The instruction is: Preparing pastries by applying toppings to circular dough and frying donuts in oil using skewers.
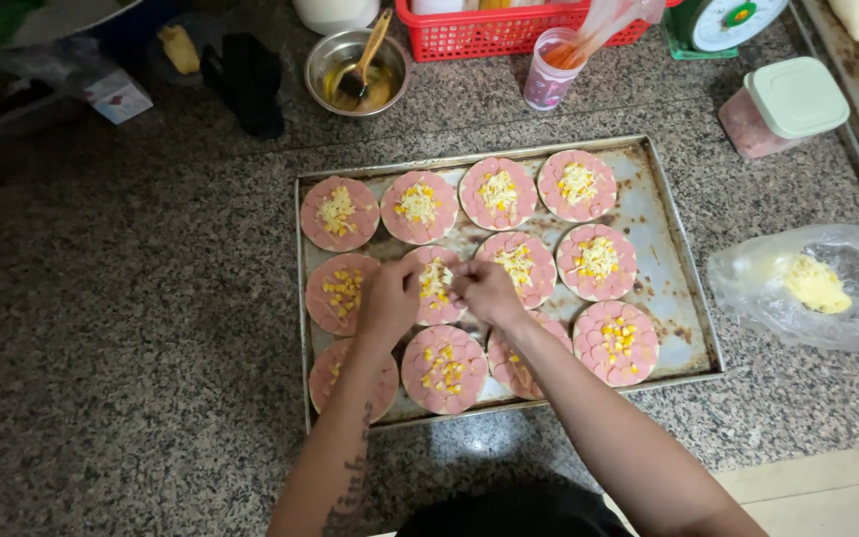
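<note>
Nearest you, both forearms reach up over the front edge of the baking tray (pixel 683 259), a long rectangle lying with its long axis left to right on the speckled stone surface (pixel 131 328). Your left hand (pixel 390 296) and right hand (pixel 486 290) meet over the middle-row round (pixel 436 283), second from the tray's left edge; each hand has its fingertips drawn together in a pinch over the shredded cheese on it, though what sits between the fingers is too small to tell. Rounds of dough ringed with pink sausage slices and corn fill the tray in three rows; the front row (pixel 444 368) shows corn only. Bare metal runs along the tray's right edge. Right of the tray lies a clear plastic bag (pixel 817 288) with yellow shreds inside. Left of the tray the surface is open stone. Behind the tray stand a steel bowl (pixel 357 72) with a brush, a clear cup (pixel 551 70), a red basket (pixel 509 32), and, toward its back right corner, a pink tub with pale green lid (pixel 782 104)
</note>
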